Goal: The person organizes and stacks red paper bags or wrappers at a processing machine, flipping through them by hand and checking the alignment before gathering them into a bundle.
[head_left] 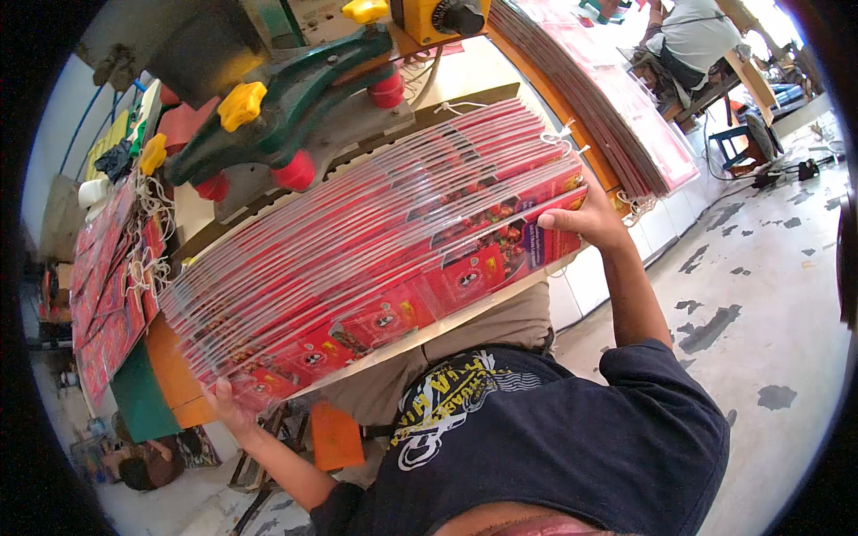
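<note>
A thick fanned stack of glossy red printed sheets (357,259) with clear edges lies slanting across the worktable in front of me. Its sheets overlap like steps, and short white cords show at the upper right end. My right hand (585,219) grips the right end, thumb on top and fingers mostly hidden behind the edge. At the lower left corner my left hand (232,406) closes on the stack's near edge, its fingers partly hidden by the clear film. Just beyond the stack stands a machine with a dark green clamp arm (286,116).
The clamp carries yellow knobs (239,106) and red rubber feet (293,170). Another pile of red sheets (107,286) with white cords lies left. A tall stack of sheets (590,98) stands at the right. Other people (697,40) sit farther off; cables (791,170) cross the floor.
</note>
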Demonstrator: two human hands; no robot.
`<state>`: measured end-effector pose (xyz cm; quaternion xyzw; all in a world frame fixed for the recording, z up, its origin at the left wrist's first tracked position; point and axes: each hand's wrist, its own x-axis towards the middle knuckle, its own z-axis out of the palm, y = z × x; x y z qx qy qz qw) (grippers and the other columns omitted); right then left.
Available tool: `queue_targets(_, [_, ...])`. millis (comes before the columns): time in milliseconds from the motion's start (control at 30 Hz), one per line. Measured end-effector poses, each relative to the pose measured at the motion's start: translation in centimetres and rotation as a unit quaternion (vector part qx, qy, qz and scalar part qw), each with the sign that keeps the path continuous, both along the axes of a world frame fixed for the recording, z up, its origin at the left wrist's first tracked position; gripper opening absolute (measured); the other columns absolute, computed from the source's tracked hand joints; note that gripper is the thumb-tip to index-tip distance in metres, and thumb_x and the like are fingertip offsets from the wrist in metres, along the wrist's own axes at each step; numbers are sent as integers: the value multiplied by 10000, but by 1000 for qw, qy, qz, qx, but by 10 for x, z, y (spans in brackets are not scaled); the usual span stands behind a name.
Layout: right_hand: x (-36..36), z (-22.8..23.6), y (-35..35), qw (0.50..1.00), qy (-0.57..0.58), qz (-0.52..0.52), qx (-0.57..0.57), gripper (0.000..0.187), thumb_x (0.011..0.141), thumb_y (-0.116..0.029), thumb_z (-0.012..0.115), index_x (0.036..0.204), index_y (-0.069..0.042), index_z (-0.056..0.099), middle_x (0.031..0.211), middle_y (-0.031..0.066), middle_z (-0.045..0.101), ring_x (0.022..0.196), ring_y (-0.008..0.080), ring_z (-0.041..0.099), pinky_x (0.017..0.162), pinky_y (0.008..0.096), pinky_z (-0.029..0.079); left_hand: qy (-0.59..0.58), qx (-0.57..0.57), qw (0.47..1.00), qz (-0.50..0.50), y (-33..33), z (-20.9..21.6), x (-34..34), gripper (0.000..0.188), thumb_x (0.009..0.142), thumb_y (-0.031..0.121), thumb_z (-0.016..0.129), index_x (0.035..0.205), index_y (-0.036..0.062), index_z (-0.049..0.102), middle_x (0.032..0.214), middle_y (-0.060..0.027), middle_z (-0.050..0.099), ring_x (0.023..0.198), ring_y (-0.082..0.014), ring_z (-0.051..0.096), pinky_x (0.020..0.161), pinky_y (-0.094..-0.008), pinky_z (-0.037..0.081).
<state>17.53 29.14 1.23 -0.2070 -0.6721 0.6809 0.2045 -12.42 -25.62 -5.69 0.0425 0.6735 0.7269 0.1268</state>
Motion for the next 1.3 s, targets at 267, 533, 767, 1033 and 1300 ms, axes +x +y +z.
queue_targets(267, [-10, -5, 15, 998, 29, 21, 45, 1197, 655, -314, 932, 1552, -21, 195, 1463, 193, 457, 1377, 291, 442, 1154, 412, 328, 181, -98, 978, -46, 9, 0, -18, 1206, 749, 604, 812, 1569, -26, 191, 1586, -148, 281, 1452, -265, 293, 1184, -399, 225])
queue_targets(533, [-14, 1, 9, 999, 46, 15, -4, 1182, 662, -290, 903, 1554, -16, 178, 1453, 200, 462, 1361, 306, 460, 1151, 424, 331, 107, 11, 994, -30, 5, -23, -32, 1009, 853, 535, 752, 1563, 28, 246, 1542, -130, 367, 1389, -259, 406, 1149, -415, 331])
queue_targets(767, [-11, -10, 14, 1000, 22, 7, -4, 1035, 665, -313, 910, 1486, 0, 364, 1377, 179, 548, 1304, 274, 517, 1115, 410, 382, 67, 119, 989, 62, 58, 18, -12, 771, 1020, 629, 381, 1479, 9, 393, 1439, -131, 492, 1310, -270, 494, 1100, -423, 402])
queue_targets(1033, [9, -38, 24, 998, 52, 26, 23, 988, 664, -277, 936, 1450, 8, 410, 1317, 158, 594, 1219, 247, 581, 1050, 396, 453, 27, 143, 984, 105, 58, 34, -12, 880, 962, 739, 354, 1477, 28, 403, 1450, -143, 487, 1312, -296, 478, 1107, -481, 395])
queue_targets(1300, [40, -56, 16, 989, 142, -3, 44, 1108, 569, -234, 970, 1453, 36, 360, 1349, 165, 551, 1200, 268, 587, 1036, 399, 485, 66, 256, 956, 129, 59, 34, 18, 972, 925, 805, 284, 1524, 41, 340, 1478, -145, 467, 1290, -309, 492, 1101, -476, 408])
